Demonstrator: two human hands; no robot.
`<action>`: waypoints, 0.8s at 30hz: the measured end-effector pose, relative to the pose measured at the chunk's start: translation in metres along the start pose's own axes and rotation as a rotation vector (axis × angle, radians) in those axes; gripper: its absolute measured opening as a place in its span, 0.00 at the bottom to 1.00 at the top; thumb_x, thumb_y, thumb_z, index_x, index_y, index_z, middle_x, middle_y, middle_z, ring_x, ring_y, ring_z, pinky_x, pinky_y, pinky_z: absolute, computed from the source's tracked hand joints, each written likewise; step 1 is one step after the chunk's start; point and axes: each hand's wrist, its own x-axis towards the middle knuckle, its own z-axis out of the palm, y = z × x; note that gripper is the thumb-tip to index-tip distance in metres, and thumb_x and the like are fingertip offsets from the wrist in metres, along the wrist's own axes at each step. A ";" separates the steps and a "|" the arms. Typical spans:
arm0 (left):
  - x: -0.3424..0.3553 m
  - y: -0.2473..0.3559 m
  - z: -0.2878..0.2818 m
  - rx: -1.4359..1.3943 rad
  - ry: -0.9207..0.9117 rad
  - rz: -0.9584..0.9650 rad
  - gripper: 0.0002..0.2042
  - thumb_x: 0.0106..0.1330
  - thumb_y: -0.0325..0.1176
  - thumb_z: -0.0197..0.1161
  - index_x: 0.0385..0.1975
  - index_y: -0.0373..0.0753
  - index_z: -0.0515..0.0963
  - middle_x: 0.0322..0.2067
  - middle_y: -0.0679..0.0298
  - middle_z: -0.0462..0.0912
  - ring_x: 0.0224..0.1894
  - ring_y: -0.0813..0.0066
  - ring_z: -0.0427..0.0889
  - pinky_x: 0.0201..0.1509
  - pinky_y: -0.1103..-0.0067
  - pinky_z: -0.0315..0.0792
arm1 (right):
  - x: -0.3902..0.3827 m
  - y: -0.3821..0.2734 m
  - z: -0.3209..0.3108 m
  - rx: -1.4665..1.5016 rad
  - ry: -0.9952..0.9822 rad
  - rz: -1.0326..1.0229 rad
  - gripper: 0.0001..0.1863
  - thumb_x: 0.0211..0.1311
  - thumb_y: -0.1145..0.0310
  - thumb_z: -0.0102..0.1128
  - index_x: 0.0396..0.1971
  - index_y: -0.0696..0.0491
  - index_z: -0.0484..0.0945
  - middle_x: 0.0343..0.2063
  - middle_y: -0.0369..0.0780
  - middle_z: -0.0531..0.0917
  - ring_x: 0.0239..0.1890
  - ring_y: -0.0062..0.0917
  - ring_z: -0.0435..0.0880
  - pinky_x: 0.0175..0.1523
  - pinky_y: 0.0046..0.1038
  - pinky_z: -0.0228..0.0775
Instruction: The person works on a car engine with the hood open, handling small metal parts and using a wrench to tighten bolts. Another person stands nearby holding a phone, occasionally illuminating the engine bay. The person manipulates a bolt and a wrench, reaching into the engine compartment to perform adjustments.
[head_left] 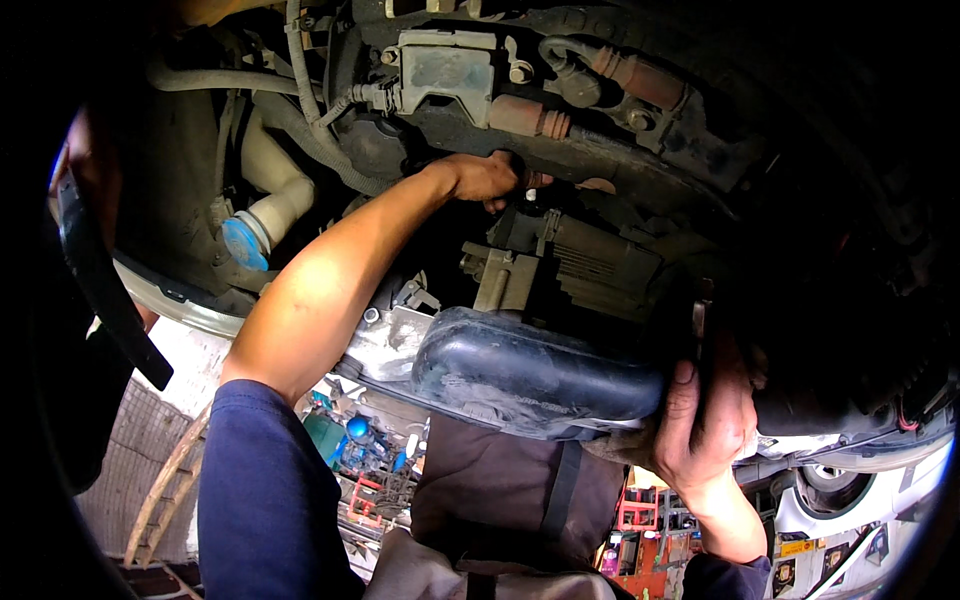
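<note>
My left hand reaches deep into a car's engine bay, under a grey box-shaped part with cable plugs. Its fingers are curled in shadow; what they grip is hidden, and a small white tip shows just below them. At the right, my right hand is raised beside the end of a black rounded plastic housing. Its thumb and fingers close around a narrow metal piece, mostly lost in the dark. A ribbed metal part lies between the two hands.
A blue-capped filler neck and hoses crowd the left side. A long black strip stands at the left edge, beside part of another person. Beyond the car's edge are a ladder, workshop clutter and a white car.
</note>
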 end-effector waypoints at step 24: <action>0.026 -0.002 -0.003 -0.063 -0.087 -0.033 0.33 0.54 0.64 0.57 0.47 0.39 0.73 0.38 0.58 0.75 0.36 0.67 0.73 0.44 0.76 0.68 | 0.000 -0.004 0.001 -0.030 -0.007 0.081 0.19 0.61 0.73 0.48 0.48 0.70 0.69 0.44 0.57 0.77 0.46 0.46 0.77 0.58 0.35 0.60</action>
